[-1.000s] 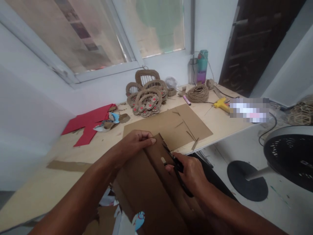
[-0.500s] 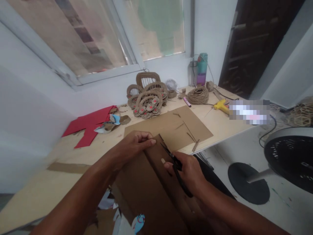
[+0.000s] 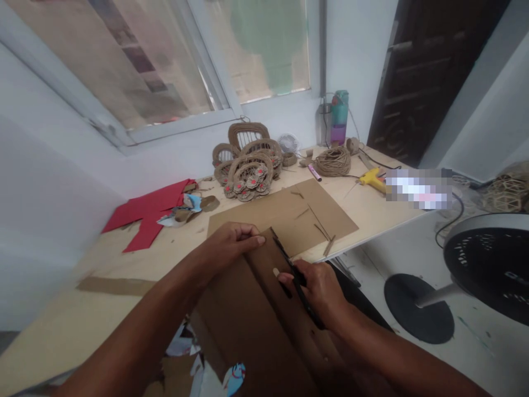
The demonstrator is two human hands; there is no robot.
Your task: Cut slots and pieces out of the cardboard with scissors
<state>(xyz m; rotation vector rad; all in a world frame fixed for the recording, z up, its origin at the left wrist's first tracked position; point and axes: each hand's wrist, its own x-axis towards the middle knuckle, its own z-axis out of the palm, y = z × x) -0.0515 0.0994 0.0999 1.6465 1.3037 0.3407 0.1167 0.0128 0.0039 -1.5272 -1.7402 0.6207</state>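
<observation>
Left thumb and fingers of my left hand (image 3: 237,238) pinch the large brown creased cardboard (image 3: 252,320) near the table's front edge (image 3: 372,218); my right hand (image 3: 324,286), curled round black-handled scissors (image 3: 305,301), should snip slowly.

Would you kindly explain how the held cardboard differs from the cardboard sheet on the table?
The held cardboard looks dark brown, the table sheet lighter tan. The left hand grips the held cardboard at its upper edge; the table sheet lies flat. A dark line runs along the held cardboard; thin scraps lie on the table sheet. Both look brownish.
</observation>
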